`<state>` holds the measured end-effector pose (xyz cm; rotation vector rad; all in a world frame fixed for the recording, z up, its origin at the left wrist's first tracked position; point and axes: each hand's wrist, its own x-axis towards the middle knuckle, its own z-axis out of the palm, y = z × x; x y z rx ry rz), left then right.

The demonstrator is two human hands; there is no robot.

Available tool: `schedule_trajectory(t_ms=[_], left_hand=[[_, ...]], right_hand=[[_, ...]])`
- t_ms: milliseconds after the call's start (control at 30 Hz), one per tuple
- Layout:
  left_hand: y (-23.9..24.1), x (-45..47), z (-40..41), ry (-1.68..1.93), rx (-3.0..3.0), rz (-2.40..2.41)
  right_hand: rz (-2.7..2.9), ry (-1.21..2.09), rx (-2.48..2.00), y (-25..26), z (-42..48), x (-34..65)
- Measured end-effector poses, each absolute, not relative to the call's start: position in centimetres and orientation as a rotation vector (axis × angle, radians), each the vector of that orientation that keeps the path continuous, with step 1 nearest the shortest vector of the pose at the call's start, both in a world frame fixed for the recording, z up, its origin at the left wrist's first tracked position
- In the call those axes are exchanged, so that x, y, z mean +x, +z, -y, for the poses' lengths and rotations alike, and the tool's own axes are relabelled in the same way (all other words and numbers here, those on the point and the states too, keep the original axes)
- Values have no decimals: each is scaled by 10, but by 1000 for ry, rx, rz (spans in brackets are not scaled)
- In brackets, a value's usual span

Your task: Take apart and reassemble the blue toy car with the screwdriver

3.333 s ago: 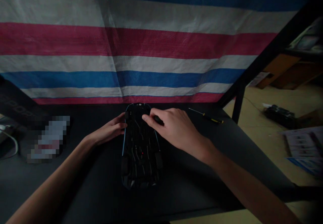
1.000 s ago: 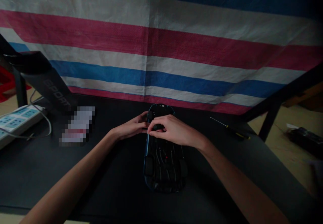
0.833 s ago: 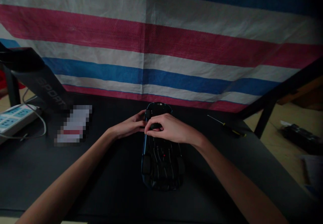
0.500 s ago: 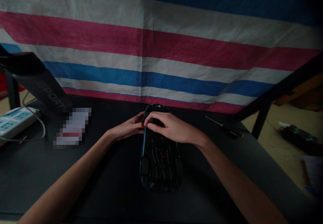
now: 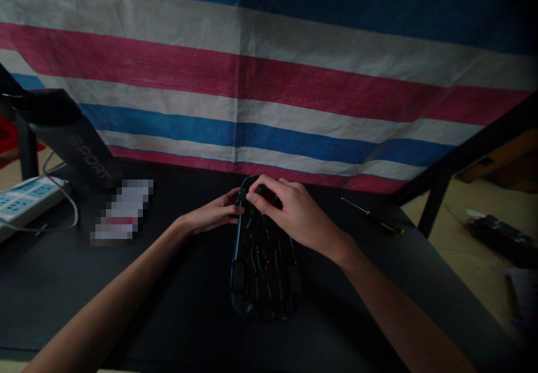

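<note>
A black toy car with blue trim [image 5: 261,266] lies upside down on the dark table [image 5: 168,305], its underside facing up. My left hand [image 5: 212,215] holds the car's far left side, fingers curled against its edge. My right hand [image 5: 290,213] rests over the far end of the underside, its fingers pinched on a small dark part, apparently a wheel [image 5: 261,191]. The car's near wheels show at the bottom.
A thin screwdriver with a yellow-black handle [image 5: 374,217] lies to the right. A blurred small packet [image 5: 121,210] lies at left, beside a power strip with cable [image 5: 25,196] and a dark stand. A striped tarp [image 5: 269,92] hangs behind. The table edge and floor clutter are at right.
My right hand has shifted its fingers from the car's left front edge toward the far end and turned slightly. My left hand has stayed on the side. The view has drifted a little.
</note>
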<state>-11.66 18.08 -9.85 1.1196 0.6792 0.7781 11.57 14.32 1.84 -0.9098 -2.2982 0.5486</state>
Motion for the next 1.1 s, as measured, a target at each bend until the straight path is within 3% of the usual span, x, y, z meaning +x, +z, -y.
schedule_trajectory(t_ms=[1100], left_hand=[[-101, -116, -181, 792, 1113, -608]], right_hand=[[2414, 344, -660, 10, -143, 108]])
